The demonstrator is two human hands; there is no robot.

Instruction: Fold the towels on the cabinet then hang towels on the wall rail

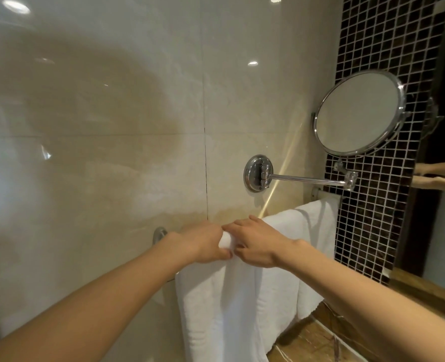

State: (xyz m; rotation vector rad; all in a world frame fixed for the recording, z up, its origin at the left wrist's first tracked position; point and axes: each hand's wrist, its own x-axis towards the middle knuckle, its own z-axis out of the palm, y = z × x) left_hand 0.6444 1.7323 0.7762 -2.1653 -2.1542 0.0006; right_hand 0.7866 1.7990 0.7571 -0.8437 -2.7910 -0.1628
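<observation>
Both forearms reach in; left hand (205, 244) and right hand (255, 244) pinch the near towel (216, 309) between them, apparently straightening it beside the hung towel (302, 220).

The near towel (216, 304) was white terry cloth, nubbly and matt, and the far towel (310, 231) beside it to the right was of the same soft looped fabric. The wall tiles (98, 126) were cream, marbled and highly glossy, with lamp glints on them. The round mirror (357, 113) had a polished chrome rim, and its arm (307, 180) and wall plate (256, 173) were the same bright smooth metal. The rail bracket (159, 235) at left looked like shiny metal too. The mosaic strip (373, 192) at right was of small dark glossy squares in pale grout. The countertop (318, 340) below looked like brown veined polished stone.
</observation>
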